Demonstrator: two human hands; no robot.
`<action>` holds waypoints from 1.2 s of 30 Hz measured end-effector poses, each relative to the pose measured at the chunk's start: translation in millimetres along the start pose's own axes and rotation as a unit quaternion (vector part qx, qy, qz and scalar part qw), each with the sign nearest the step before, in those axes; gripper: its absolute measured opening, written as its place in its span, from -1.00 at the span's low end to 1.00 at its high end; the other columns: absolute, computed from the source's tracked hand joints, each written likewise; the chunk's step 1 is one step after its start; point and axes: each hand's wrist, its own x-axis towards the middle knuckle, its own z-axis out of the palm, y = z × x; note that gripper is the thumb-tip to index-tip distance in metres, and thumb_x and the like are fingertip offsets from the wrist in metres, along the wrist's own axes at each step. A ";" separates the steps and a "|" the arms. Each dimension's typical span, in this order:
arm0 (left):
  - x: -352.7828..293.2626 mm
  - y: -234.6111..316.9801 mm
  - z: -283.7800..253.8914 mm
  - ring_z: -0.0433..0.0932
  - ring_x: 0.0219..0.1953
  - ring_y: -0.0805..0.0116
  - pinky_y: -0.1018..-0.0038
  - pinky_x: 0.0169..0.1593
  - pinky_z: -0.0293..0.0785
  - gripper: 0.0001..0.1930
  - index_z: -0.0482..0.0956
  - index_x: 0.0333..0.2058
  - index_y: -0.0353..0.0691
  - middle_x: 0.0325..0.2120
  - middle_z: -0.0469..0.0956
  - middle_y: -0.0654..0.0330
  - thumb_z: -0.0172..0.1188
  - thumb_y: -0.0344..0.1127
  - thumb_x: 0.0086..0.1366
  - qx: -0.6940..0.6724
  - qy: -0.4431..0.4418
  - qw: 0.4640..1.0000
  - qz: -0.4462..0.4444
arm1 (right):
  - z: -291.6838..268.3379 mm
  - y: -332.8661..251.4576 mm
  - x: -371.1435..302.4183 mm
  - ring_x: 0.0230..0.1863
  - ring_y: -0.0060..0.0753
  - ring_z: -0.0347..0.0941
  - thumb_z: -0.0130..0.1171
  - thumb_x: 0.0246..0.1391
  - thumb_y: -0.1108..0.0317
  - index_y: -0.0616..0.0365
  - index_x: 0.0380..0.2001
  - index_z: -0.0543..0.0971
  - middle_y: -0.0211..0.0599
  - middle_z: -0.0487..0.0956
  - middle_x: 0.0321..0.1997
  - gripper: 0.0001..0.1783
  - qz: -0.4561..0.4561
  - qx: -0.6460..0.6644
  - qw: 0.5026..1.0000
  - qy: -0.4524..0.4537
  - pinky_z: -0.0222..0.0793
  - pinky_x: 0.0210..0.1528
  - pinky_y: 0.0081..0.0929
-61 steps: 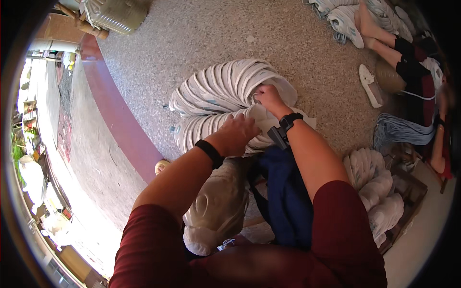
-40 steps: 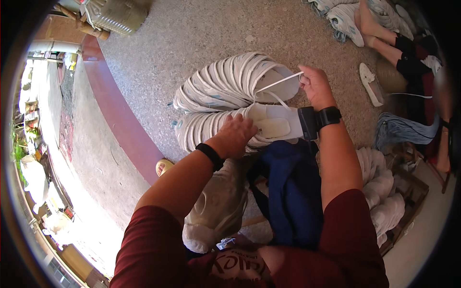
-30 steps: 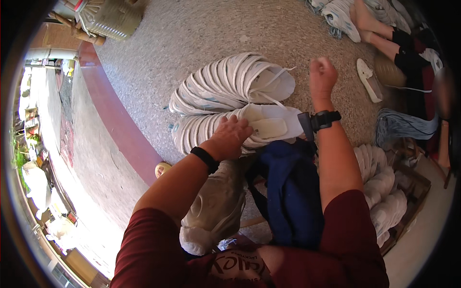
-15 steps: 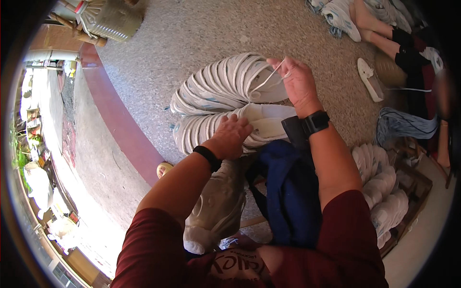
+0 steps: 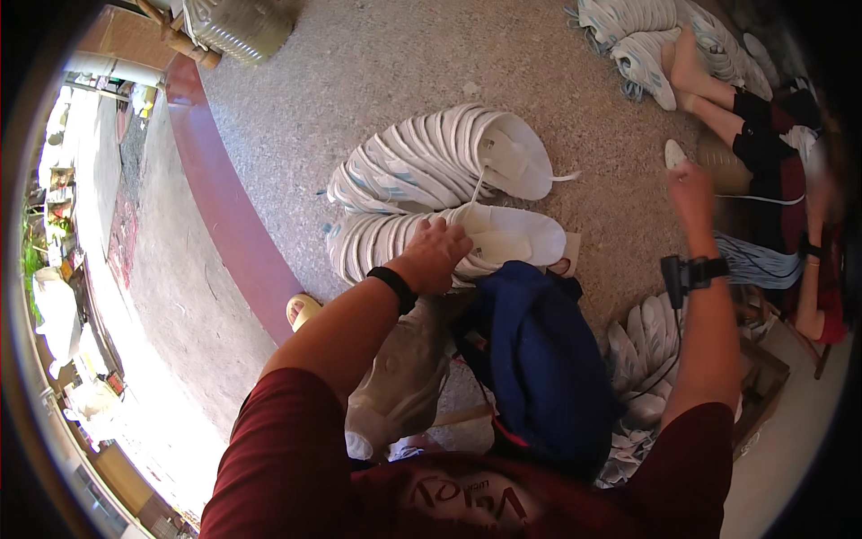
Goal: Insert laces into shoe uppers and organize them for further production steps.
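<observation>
Two rows of nested white shoe uppers lie side by side on the floor, a far row (image 5: 422, 162) and a near row (image 5: 368, 238). A thin white cord (image 5: 478, 187) runs between their right ends, and a loose end (image 5: 566, 177) sticks out from the far row. Spread over the near row's top, my left hand (image 5: 435, 253) rests with its fingers apart. Out to the right, my right hand (image 5: 690, 193) has its fingers closed over a single white shoe upper (image 5: 674, 154); much of that upper is hidden under the hand.
Another person's bare legs (image 5: 705, 94) stretch in at the upper right, beside more rows of uppers (image 5: 628, 22). A bundle of blue-grey cords (image 5: 759, 262) hangs below them. Dark blue cloth (image 5: 548, 359) covers my lap, and piled uppers (image 5: 642, 346) stand at right.
My right hand has let go of the white cord and moved right to the single upper on the floor. My left hand has stayed on the near row. The view has tilted slightly.
</observation>
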 end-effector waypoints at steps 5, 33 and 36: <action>3.7 -0.3 1.5 0.31 -0.12 0.15 0.24 -0.06 0.20 -0.58 0.45 -0.23 -0.09 -0.23 0.36 0.19 0.20 -0.37 -0.19 -0.012 0.006 1.000 0.008 | 80.5 -153.8 -19.8 -0.17 0.07 0.44 -0.12 -0.12 0.58 0.17 -0.14 0.45 0.02 0.52 -0.24 -0.61 -0.163 0.267 0.915 -0.254 0.37 -0.18 -0.18; -47.2 -59.0 30.7 0.08 0.23 0.04 0.20 0.25 -0.02 -0.04 0.16 0.13 -0.30 0.15 0.17 0.00 0.43 -0.10 -0.27 -0.115 0.098 0.980 -0.126 | 122.6 -222.3 -108.3 -0.18 -0.03 0.46 0.42 -0.42 0.00 0.28 -0.17 0.44 -0.04 0.54 -0.26 -0.25 -0.090 0.191 0.881 -0.424 0.35 -0.14 -0.26; -45.3 -61.8 31.3 0.06 0.24 0.04 0.21 0.26 -0.03 -0.02 0.15 0.14 -0.29 0.16 0.15 0.00 0.43 -0.11 -0.28 -0.116 0.085 0.981 -0.133 | 120.3 -232.5 -127.5 -0.31 -0.07 0.51 0.44 -0.51 -0.06 0.31 -0.34 0.48 0.02 0.55 -0.39 -0.27 -0.140 0.107 0.942 -0.286 0.40 -0.28 -0.25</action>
